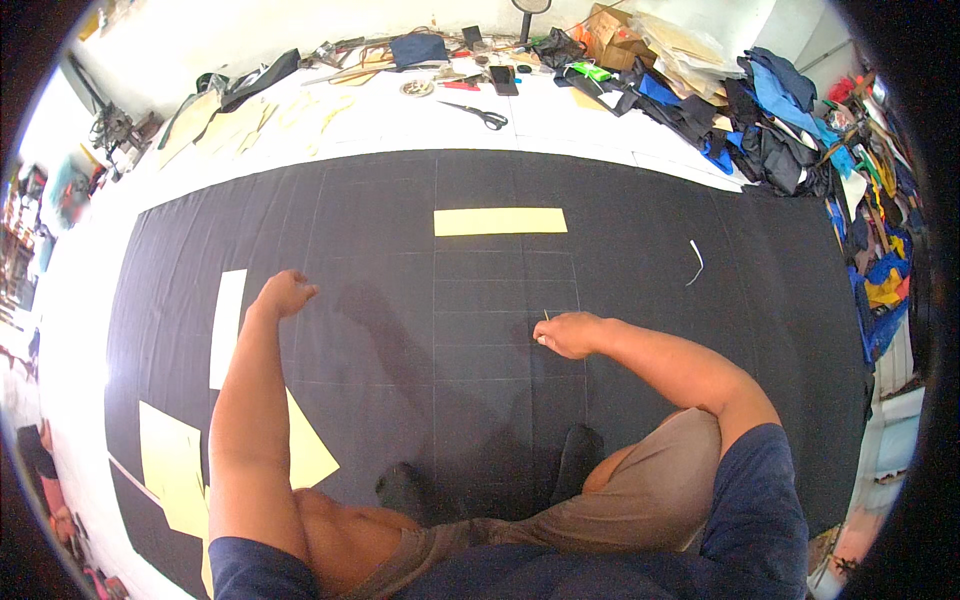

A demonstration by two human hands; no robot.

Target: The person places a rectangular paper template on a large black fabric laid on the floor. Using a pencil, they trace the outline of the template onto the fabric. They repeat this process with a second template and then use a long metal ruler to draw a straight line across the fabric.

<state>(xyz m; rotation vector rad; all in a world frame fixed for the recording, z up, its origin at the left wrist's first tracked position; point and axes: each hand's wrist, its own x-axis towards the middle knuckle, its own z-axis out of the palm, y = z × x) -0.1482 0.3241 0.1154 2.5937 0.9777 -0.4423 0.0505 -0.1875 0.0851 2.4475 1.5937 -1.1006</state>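
though thin, pale, straight lines (434,300) already cross the broad black cloth (485,295) beneath the curled left hand (288,292), hold unclear, no cuts show yet; the right hand (568,335) pinches a slim pale sliver (546,315).

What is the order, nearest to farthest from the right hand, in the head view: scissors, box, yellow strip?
1. Yellow strip, ahead on the black cloth.
2. Scissors, beyond the cloth.
3. Box, far back, right of the scissors.
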